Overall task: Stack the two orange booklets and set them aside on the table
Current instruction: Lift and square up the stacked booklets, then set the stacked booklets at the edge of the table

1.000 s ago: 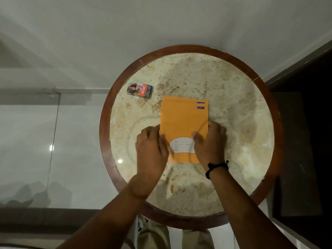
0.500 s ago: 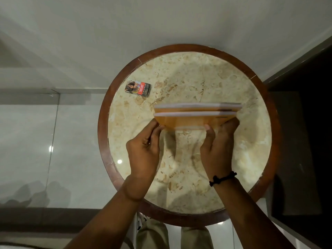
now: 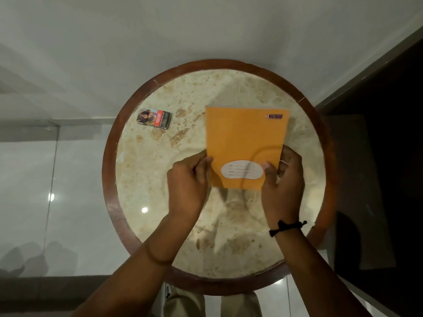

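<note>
i had both hands pinching the orange booklets (image 3: 246, 143) at their near corners, left hand (image 3: 187, 186) and right hand (image 3: 283, 186) closed on them, to keep edges aligned. they sat toward 2 o'clock on the table (image 3: 142, 179), well apart from the small box (image 3: 153, 118) at 10.

Booklets (image 3: 246, 138) matt orange paper; table (image 3: 146, 170) polished marble, wood rim.

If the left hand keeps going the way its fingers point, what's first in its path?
The left hand points right and slightly away, so it meets the orange booklets at once; its grip is already on their left edge.
</note>
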